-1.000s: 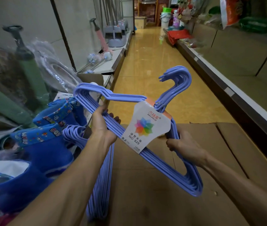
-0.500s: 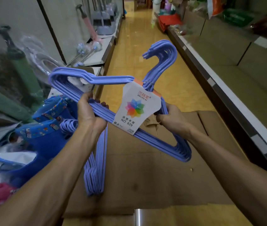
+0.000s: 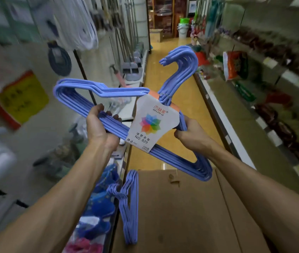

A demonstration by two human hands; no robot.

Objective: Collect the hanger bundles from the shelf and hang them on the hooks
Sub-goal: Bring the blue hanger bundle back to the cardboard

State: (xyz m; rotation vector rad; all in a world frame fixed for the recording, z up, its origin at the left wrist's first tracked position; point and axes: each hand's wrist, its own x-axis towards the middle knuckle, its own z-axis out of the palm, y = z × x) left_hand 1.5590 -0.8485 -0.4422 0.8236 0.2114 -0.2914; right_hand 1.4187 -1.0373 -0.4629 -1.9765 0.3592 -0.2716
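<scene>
I hold a bundle of blue plastic hangers (image 3: 83, 90) up at chest height, its white paper label (image 3: 149, 123) facing me and its hooks pointing up to the right. My left hand (image 3: 99, 127) grips the bundle's lower bar left of the label. My right hand (image 3: 190, 135) grips the bundle's right shoulder behind the label. A second blue hanger bundle (image 3: 129, 207) leans at the left shelf's edge, below my arms.
A large brown cardboard box (image 3: 181, 216) lies in the aisle under my arms. The left shelf (image 3: 121, 161) holds blue printed goods (image 3: 101, 203), with mops and hoses hanging above. A stocked shelf (image 3: 236, 125) runs along the right. The yellow floor (image 3: 163, 70) stretches ahead.
The view has swung upward and blurred. Both hands have kept their grip and raised the bundle higher above the box; the second bundle now lies far below.
</scene>
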